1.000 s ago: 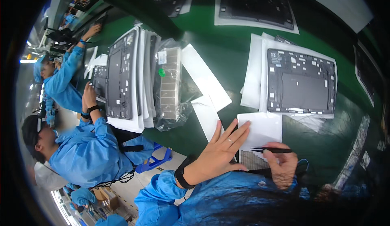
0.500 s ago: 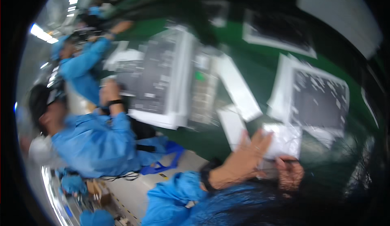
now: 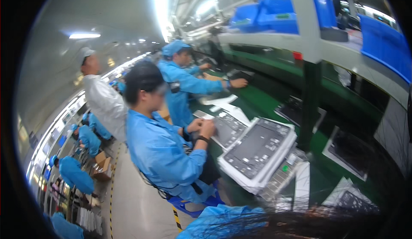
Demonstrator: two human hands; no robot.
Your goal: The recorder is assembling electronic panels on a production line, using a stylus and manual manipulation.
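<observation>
Neither of my hands shows in the picture. Only a blue sleeve (image 3: 223, 224), on my left arm, comes in at the lower edge, with dark hair strands across it. Nearest beyond it on the green bench lie a white strip (image 3: 302, 185) and a tray of small parts (image 3: 279, 183) with a green tag. A stack of white sheets (image 3: 246, 179) topped by a dark grey panel (image 3: 257, 149) lies left of them. More sheets with a dark cut-out pattern (image 3: 349, 196) are partly cut off at the lower right.
A co-worker in blue (image 3: 165, 149) sits at the bench on my left; another (image 3: 184, 82) reaches over it farther along. A grey post (image 3: 305, 24) rises from the bench. Blue bins (image 3: 274, 15) stand on a shelf above. A cardboard box (image 3: 101, 166) sits beyond the aisle.
The view has swung up and left toward the co-workers and shelf. Both my hands, earlier at a white packet with the left hand's fingers spread, have left the picture.
</observation>
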